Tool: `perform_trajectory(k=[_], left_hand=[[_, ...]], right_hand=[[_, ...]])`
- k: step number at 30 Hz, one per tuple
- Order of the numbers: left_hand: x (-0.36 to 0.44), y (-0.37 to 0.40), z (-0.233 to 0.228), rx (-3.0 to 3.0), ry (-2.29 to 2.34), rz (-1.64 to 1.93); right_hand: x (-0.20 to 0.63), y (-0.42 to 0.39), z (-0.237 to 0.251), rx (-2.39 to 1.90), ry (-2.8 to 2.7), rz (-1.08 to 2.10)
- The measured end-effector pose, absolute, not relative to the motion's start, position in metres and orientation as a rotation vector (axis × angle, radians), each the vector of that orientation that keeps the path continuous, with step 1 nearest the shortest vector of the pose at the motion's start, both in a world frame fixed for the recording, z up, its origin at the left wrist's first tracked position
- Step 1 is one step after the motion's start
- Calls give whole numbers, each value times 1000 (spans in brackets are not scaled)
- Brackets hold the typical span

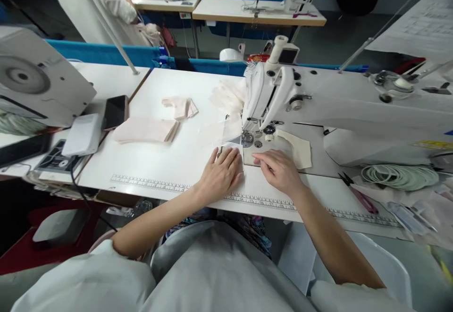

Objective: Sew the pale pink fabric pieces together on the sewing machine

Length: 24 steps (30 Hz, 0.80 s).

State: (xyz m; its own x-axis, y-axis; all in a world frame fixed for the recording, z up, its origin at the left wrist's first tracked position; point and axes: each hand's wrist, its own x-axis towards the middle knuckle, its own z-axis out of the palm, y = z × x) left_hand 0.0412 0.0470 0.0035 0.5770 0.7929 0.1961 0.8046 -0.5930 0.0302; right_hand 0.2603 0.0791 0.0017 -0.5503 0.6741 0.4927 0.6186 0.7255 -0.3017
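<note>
A white work table [170,161] is seen from above, with a printed ruler strip along its near edge. On it, a white sewing machine [318,99] is set, its far right end cut off by the frame and its needle area hard to make out. Left of the machine, a folded stack of pale pink fabric [145,130] is laid, and a smaller crumpled piece [180,106] behind it. A dark phone [115,112] is placed further left of the machine, at the table's seam.

Directly in front of the machine's presser foot, a small white fabric piece [231,151] is pressed flat under the left hand [221,172], whose fingers are spread and uncurled, so that most of the cloth is hidden. Just right of it, the right hand [281,170] is rested on the machine bed with fingers loosely extended toward the needle, nothing being clasped. A cream cloth piece [297,149] is partly covered beyond it. Pink-handled snips [357,194] are left below the machine's right part.
</note>
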Motion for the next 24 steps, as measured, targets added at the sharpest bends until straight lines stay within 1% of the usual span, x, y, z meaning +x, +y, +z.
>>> perform_trajectory(k=[3, 6, 10, 14, 19, 24], left_hand=[[29, 52, 9, -2775, -1375, -369], [4, 73, 15, -2705, -1552, -425], [-29, 118, 17, -2628, -1676, -404], [-34, 143, 12, -2630, -1689, -404], [-39, 127, 14, -2626, -1726, -501], [-106, 109, 34, -2491, -1927, -639]], right_hand=[[259, 78, 3, -949, -2334, 109], [257, 78, 2, -930, -2330, 99], [255, 80, 3, -915, -2333, 80], [254, 81, 5, -896, -2328, 42], [256, 82, 5, -881, -2342, 3], [255, 82, 4, -867, -2345, 3]])
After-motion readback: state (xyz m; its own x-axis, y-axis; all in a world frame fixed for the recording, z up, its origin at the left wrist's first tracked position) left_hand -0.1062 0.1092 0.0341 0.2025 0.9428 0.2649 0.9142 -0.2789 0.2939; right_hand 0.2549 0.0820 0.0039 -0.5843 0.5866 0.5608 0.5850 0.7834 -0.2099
